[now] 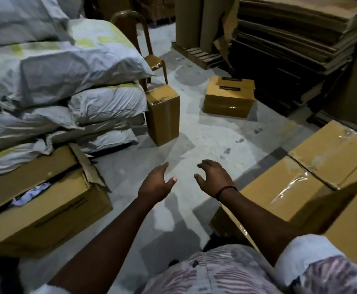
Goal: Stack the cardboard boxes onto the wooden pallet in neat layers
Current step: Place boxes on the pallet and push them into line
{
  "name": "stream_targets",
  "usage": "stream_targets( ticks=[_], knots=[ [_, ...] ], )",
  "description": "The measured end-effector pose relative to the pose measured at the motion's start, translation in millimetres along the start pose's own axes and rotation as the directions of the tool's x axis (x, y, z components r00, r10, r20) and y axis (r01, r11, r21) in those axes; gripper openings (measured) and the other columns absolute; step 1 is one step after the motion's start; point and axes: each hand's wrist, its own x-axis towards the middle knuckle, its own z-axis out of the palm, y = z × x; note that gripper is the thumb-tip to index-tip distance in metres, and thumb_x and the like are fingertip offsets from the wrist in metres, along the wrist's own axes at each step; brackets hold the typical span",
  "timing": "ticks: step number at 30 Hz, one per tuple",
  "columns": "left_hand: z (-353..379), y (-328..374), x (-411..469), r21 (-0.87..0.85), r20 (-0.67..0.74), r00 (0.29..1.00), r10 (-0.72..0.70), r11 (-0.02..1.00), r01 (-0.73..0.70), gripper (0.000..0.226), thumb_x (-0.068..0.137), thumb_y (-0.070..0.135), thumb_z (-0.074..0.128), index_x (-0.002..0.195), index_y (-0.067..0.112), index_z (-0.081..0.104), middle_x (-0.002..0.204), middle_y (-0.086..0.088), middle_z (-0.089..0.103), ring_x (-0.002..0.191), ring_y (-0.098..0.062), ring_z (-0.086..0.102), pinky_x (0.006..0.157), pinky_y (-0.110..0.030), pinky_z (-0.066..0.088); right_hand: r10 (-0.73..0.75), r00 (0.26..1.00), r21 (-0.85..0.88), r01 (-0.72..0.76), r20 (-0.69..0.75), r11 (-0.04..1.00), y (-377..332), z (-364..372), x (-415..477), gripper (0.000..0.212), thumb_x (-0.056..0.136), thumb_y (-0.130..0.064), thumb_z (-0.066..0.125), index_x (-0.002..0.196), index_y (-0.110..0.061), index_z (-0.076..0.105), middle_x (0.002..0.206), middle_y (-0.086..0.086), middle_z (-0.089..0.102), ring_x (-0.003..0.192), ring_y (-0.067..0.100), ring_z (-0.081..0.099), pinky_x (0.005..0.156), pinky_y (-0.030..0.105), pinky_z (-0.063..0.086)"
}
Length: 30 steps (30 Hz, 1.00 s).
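Head view showed the left hand (155,183) and right hand (214,179) empty, fingers loosely spread, held out seemingly to fetch the upright cardboard box (162,114) ahead, taped boxes (313,166) stacked rightward.

cardboard boxes (229,96): tan-yellow, dark label strips | sacks (78,60): white, yellow-green print | floor (205,134): pale grey | shirt (215,272): pink-white streaks | wristband (226,189) at right grip (214,177): black
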Motion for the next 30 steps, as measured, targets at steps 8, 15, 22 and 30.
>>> stream_targets(
  ticks=[8, 15, 22, 30],
  knots=[
    [-15, -14, 65, -0.073, -0.025, 0.997, -0.07, 0.995, 0.068, 0.072, 0.096, 0.045, 0.063, 0.157, 0.019, 0.036, 0.159, -0.004, 0.041, 0.145, -0.022, 0.038, 0.116, -0.034, 0.032, -0.032, 0.999, 0.021, 0.032, 0.0, 0.999, -9, 17, 95, 0.048, 0.095, -0.037, 0.062, 0.137, -0.013, 0.059, 0.144, 0.007, 0.055, 0.13, 0.029, 0.051, 0.105, 0.038, 0.043],
    [-46, -34, 170, -0.076, 0.001, 0.988, -0.154, 0.985, 0.153, 0.071, 0.096, 0.046, 0.064, 0.156, 0.018, 0.037, 0.158, -0.003, 0.043, 0.143, -0.022, 0.041, 0.113, -0.032, 0.033, -0.022, 1.0, 0.129, 0.02, 0.016, 0.991, -4, 41, 225, 0.047, 0.095, -0.035, 0.065, 0.135, -0.011, 0.062, 0.139, 0.009, 0.059, 0.128, 0.03, 0.053, 0.106, 0.038, 0.044],
    [-101, -35, 299, -0.059, 0.052, 0.965, -0.258, 0.964, 0.26, 0.071, 0.096, 0.044, 0.064, 0.156, 0.017, 0.037, 0.152, -0.007, 0.049, 0.139, -0.024, 0.046, 0.11, -0.033, 0.037, -0.006, 0.994, 0.143, -0.009, 0.107, 0.99, 11, 32, 364, 0.05, 0.096, -0.039, 0.063, 0.138, -0.013, 0.059, 0.141, 0.007, 0.057, 0.129, 0.028, 0.052, 0.108, 0.038, 0.044],
    [-125, -14, 424, -0.063, 0.009, 0.973, -0.23, 0.971, 0.23, 0.055, 0.097, 0.034, 0.066, 0.144, 0.01, 0.053, 0.146, -0.012, 0.055, 0.135, -0.027, 0.049, 0.107, -0.03, 0.037, 0.018, 0.989, 0.15, -0.04, 0.146, 0.988, 35, 10, 496, 0.054, 0.095, -0.046, 0.061, 0.139, -0.014, 0.058, 0.141, 0.008, 0.057, 0.129, 0.028, 0.053, 0.108, 0.04, 0.044]
  ],
)
